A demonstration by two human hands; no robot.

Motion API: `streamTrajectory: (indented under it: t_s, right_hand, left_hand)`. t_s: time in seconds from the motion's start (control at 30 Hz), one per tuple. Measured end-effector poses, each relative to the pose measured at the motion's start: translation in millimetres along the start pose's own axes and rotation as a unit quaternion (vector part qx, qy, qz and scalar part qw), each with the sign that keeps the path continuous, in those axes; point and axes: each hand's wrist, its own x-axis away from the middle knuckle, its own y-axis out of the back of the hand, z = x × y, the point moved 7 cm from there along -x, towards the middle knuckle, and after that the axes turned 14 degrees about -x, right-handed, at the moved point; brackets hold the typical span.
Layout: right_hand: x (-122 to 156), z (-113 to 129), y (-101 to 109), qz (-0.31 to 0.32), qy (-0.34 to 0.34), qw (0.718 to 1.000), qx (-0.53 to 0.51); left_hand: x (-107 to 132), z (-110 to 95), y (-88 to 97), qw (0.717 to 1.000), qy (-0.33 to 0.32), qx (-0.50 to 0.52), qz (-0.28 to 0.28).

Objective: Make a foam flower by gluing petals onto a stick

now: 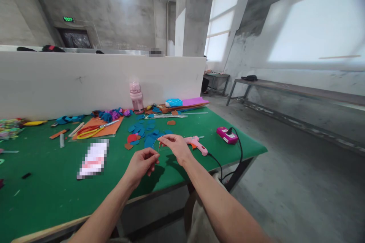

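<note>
The step in hand looked like fingertip handling of a thin, straight, orange-tipped stem (pixel 159 146), held over the near edge of the green-topped bench (pixel 57 201), short of its right corner; the next move called for a light, steady pinch. The right hand (pixel 177 147) pinched its upper end, the left hand (pixel 142 161) its lower, fingertips together on both. It looked slender, its material too small to judge.

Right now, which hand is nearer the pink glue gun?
Right. The right hand is just left of the pink glue gun; the left hand is farther left of it.
</note>
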Motion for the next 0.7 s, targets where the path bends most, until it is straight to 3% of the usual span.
streamTrajectory:
  t_s: [0.2, 0.33, 0.43, 0.5, 0.6, 0.7]
  right_hand:
    - [-3.7, 9.6, 8.1, -0.022, 0.038, 0.997, 0.066]
    - [-5.3, 8.2, 16.9, -0.054, 0.009, 0.998, -0.007]
    - [-3.8, 1.2, 9.8, 0.005, -0.026, 0.999, 0.028]
    - [-3.6, 1.9, 5.9, 0.036, -0.006, 0.997, 0.072]
    - [-8.1, 11.4, 22.5, -0.04, 0.047, 0.997, 0.046]
    - [-12.4, 23.7, 52.8, -0.153, 0.096, 0.983, 0.025]
  left_hand:
    - [-0.5, 0.1, -1.8, 1.0, 0.003, -0.017, 0.005]
    - [-1.4, 2.4, -2.1, 0.999, 0.001, -0.032, 0.0]
    - [-0.6, 3.6, -4.6, 0.999, 0.002, -0.037, 0.001]
    - [0.4, 3.9, -7.1, 0.999, 0.005, -0.046, 0.014]
    - [0.4, 2.4, -2.3, 0.998, 0.007, -0.065, 0.02]
    - [-2.2, -3.6, 21.1, 0.997, -0.018, -0.069, -0.031]
